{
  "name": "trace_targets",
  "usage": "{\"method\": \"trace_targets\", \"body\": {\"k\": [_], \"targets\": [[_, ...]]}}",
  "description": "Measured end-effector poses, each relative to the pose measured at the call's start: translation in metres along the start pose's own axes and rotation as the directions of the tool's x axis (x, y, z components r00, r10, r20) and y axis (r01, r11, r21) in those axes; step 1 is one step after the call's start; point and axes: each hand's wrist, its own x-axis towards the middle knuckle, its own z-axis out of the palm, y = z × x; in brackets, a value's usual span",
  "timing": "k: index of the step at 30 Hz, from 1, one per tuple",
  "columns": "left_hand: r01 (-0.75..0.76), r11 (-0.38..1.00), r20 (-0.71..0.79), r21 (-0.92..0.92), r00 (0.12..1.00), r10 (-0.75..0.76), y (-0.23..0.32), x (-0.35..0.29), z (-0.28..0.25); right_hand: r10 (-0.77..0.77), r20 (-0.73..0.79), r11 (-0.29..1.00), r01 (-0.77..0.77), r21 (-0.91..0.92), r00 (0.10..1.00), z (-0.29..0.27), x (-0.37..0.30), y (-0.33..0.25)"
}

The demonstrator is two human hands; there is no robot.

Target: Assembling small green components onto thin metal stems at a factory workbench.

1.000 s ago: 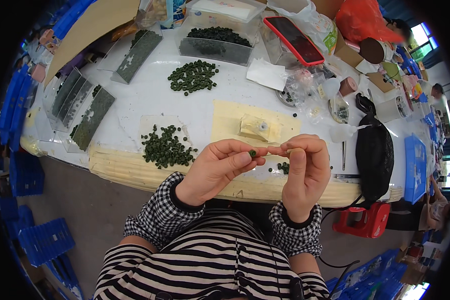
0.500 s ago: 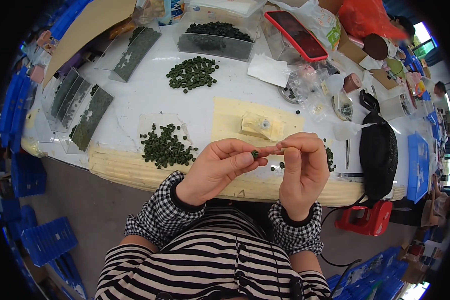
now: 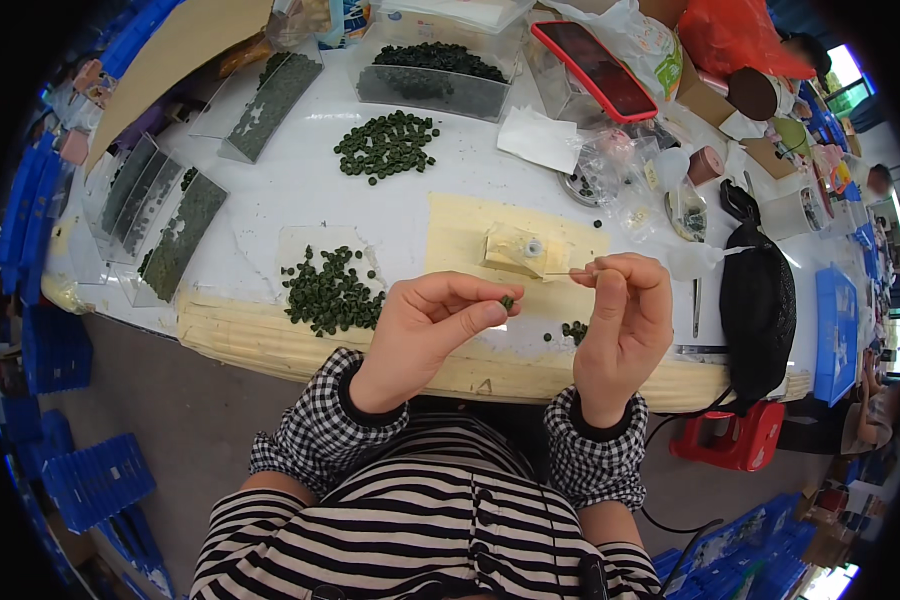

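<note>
Between thumb and index finger, my left hand (image 3: 420, 335) pinches a small round dark green piece (image 3: 507, 303). My right hand (image 3: 620, 330), to its right, grips a thin needle-like tool (image 3: 562, 274) whose free end points left. That tip is just in front of a yellowish taped block (image 3: 510, 250) with a small white round cup (image 3: 534, 246) on top; I cannot tell whether they touch. A heap of similar green pieces (image 3: 325, 290) lies left of my left hand. A few more pieces (image 3: 574, 331) sit beside my right hand.
Farther back are another green heap (image 3: 385, 148), a clear bin of dark pieces (image 3: 430, 95) and tilted clear trays (image 3: 185, 235). A red-cased phone (image 3: 595, 70), white tissue (image 3: 538, 140), tweezers (image 3: 696, 305) and a black mesh pouch (image 3: 755, 310) occupy the right side.
My right hand has moved right and slightly up, away from the left, bringing the tool to the taped block. My left hand has shifted slightly left, keeping the green piece.
</note>
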Motion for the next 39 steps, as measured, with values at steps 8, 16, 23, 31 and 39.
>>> {"method": "trace_targets", "body": {"k": [8, 16, 23, 31, 39], "targets": [[-0.303, 0.911, -0.103, 0.279, 0.934, 0.342, -0.008, -0.001, -0.001, -0.261, 0.149, 0.812, 0.301, -0.501, 0.954, 0.005, 0.013, 0.022], [-0.358, 0.861, -0.067, 0.360, 0.911, 0.407, -0.007, -0.002, -0.003, -0.203, 0.191, 0.800, 0.275, -0.534, 0.960, 0.005, 0.007, 0.013], [-0.370, 0.883, -0.042, 0.288, 0.917, 0.398, -0.003, -0.004, -0.002, -0.086, 0.273, 0.948, 0.163, -0.272, 0.958, 0.003, -0.024, -0.012], [-0.363, 0.886, -0.009, 0.290, 0.924, 0.382, 0.001, -0.007, 0.001, -0.086, 0.300, 0.971, 0.147, -0.189, 0.950, 0.005, -0.030, -0.013], [-0.409, 0.845, 0.011, 0.345, 0.902, 0.432, 0.002, -0.005, 0.001, -0.049, 0.299, 0.982, 0.102, -0.162, 0.953, 0.005, -0.033, -0.014]]}}
